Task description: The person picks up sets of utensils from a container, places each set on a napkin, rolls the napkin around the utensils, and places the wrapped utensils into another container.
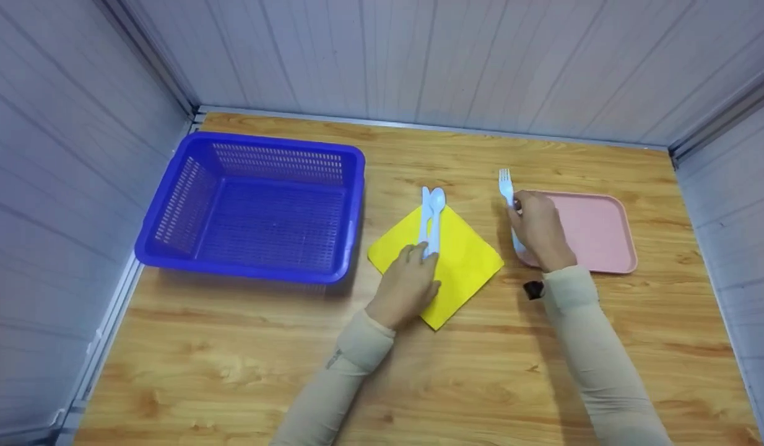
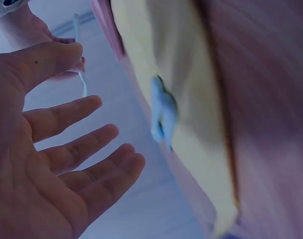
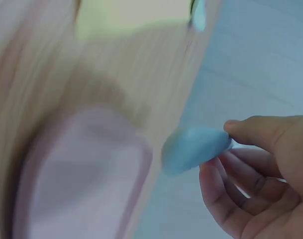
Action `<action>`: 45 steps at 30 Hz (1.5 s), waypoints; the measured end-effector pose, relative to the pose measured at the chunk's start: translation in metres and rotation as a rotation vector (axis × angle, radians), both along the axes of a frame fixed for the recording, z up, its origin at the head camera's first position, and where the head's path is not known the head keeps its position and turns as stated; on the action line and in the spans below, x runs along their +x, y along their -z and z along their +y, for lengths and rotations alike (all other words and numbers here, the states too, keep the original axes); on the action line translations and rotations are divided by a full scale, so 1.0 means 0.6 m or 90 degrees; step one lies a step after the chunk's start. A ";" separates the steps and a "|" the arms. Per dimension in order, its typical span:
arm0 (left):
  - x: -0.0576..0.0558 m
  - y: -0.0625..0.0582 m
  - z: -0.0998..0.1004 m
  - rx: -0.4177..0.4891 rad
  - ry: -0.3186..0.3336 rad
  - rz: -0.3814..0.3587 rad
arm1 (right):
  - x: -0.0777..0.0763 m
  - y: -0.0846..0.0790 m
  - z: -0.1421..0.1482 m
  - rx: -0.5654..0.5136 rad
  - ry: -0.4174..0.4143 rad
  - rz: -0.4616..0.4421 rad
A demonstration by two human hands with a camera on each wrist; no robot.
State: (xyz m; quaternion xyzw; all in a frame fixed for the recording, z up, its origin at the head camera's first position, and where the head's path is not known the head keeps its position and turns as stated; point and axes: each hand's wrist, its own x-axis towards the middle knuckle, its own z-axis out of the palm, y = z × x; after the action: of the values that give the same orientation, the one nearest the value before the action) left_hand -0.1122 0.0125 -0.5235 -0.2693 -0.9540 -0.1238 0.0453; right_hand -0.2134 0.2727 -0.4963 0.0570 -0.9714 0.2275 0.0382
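Fork (image 1: 505, 183) was pinched in the right hand (image 1: 540, 229), right of the yellow napkin (image 1: 465, 254); left hand (image 1: 407, 285) hung loose over the napkin.
Hands well apart. Right thumb and fingers gripped the fork about midway, tines pointing away from the body; probably a hold to leave the tines untouched. Knife (image 1: 425, 207) and spoon (image 1: 438, 199), 2 pieces, lay side by side on the napkin, tips past its far corner, likely to keep them grouped. Left fingers were spread, clasping nothing; they masked the handle ends from above. Pink tray (image 1: 595, 232) sat right of the napkin, its near end under the right hand. Blue basket (image 1: 252, 270) stood left of the napkin, out of both hands' way.
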 end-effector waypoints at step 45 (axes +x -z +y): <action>0.031 0.026 -0.048 -0.064 -0.047 -0.121 | -0.016 0.083 -0.159 -0.106 0.052 -0.115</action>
State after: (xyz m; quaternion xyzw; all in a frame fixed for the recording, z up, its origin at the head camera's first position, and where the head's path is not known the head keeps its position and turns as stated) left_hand -0.0936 -0.0162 -0.5390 -0.2228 -0.9682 -0.0994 -0.0547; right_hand -0.2230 0.1771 -0.5463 -0.0070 -0.9501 0.3097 -0.0360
